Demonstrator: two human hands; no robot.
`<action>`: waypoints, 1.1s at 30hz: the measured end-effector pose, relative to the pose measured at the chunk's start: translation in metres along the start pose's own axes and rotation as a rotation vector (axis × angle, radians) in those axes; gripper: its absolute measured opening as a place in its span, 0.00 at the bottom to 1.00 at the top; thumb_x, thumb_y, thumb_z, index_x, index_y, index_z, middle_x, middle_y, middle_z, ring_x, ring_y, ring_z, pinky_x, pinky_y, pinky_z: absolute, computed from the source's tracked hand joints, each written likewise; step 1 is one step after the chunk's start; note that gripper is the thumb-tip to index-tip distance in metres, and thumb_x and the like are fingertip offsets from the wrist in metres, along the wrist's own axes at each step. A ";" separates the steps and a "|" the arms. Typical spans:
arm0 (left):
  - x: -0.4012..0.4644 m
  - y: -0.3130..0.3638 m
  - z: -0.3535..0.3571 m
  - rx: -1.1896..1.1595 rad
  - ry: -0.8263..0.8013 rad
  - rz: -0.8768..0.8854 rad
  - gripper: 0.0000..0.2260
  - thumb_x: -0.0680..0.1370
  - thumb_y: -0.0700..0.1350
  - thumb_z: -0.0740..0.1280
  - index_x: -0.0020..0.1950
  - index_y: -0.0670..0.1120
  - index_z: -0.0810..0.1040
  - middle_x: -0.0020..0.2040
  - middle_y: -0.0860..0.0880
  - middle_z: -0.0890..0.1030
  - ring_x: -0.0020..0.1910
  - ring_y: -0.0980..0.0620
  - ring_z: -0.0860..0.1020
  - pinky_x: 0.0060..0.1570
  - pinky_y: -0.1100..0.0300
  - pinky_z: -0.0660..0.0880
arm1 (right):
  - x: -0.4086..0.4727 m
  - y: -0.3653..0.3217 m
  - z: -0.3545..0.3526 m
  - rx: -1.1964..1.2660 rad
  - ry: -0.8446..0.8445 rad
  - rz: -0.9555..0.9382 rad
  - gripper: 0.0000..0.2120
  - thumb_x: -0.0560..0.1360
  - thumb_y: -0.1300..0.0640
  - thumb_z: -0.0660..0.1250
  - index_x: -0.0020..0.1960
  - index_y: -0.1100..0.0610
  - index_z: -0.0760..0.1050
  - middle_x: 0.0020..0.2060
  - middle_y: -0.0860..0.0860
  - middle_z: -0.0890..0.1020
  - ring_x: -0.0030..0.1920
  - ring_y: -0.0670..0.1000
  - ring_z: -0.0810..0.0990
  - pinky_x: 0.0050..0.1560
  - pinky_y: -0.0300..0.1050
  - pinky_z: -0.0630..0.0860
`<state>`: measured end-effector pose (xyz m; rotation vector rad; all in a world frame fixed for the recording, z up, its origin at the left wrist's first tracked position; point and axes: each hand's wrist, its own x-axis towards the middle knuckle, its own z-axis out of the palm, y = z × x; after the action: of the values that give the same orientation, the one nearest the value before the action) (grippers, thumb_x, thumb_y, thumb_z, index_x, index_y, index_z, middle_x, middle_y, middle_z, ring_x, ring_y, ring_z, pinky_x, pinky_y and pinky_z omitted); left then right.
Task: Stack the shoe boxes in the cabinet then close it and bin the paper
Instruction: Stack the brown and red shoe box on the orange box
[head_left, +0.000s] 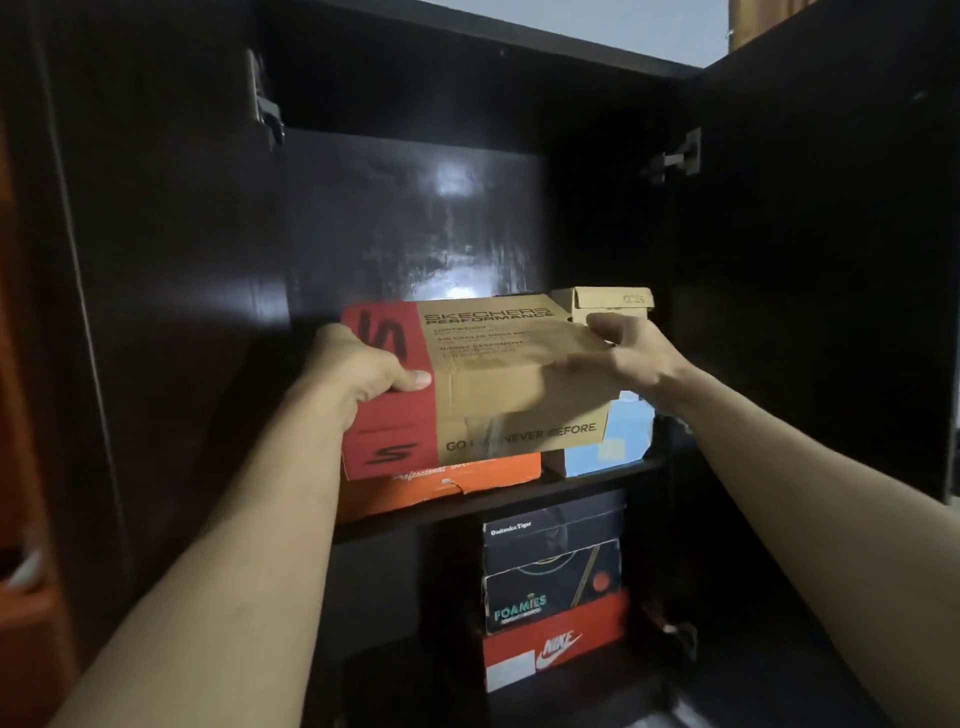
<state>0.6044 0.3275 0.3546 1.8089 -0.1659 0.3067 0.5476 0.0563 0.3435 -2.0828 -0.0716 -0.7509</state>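
A tan and red Skechers shoe box (498, 384) sits on top of an orange shoe box (447, 486) on the upper shelf of a dark cabinet (415, 218). My left hand (363, 371) grips the box's left red end, thumb on the front face. At the box's top right corner is my right hand (623, 353), fingers curled over the lid edge. Behind that hand a small tan box (608, 301) rests on a white and blue box (618, 441).
The lower shelf holds a stack: a black Onitsuka Tiger box (550, 535), a dark Foamies box (545, 597) and a red Nike box (550, 649). Both cabinet doors (130, 260) stand open at left and right. Free room remains above the Skechers box.
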 end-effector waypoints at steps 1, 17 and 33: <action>0.006 -0.007 0.002 -0.005 0.032 -0.005 0.38 0.48 0.43 0.85 0.56 0.42 0.76 0.51 0.44 0.82 0.48 0.41 0.82 0.51 0.43 0.79 | 0.011 0.003 0.007 0.002 -0.019 0.009 0.34 0.56 0.42 0.79 0.55 0.60 0.78 0.49 0.54 0.82 0.49 0.55 0.81 0.41 0.44 0.79; 0.035 -0.087 0.052 0.469 0.664 0.317 0.33 0.68 0.39 0.76 0.71 0.49 0.68 0.69 0.44 0.66 0.66 0.40 0.67 0.56 0.44 0.71 | 0.074 0.050 0.101 -0.086 0.397 0.135 0.22 0.71 0.48 0.74 0.57 0.56 0.69 0.52 0.55 0.79 0.55 0.57 0.77 0.54 0.55 0.76; 0.076 -0.121 0.055 0.341 0.295 0.129 0.40 0.71 0.38 0.71 0.79 0.51 0.57 0.80 0.48 0.51 0.77 0.47 0.56 0.73 0.54 0.57 | 0.091 0.080 0.128 -0.034 0.140 0.021 0.21 0.69 0.70 0.59 0.54 0.48 0.73 0.43 0.48 0.80 0.46 0.50 0.80 0.34 0.36 0.72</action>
<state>0.7169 0.3087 0.2523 2.0660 -0.0219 0.7240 0.7091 0.0868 0.2804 -2.0539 0.0405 -0.8889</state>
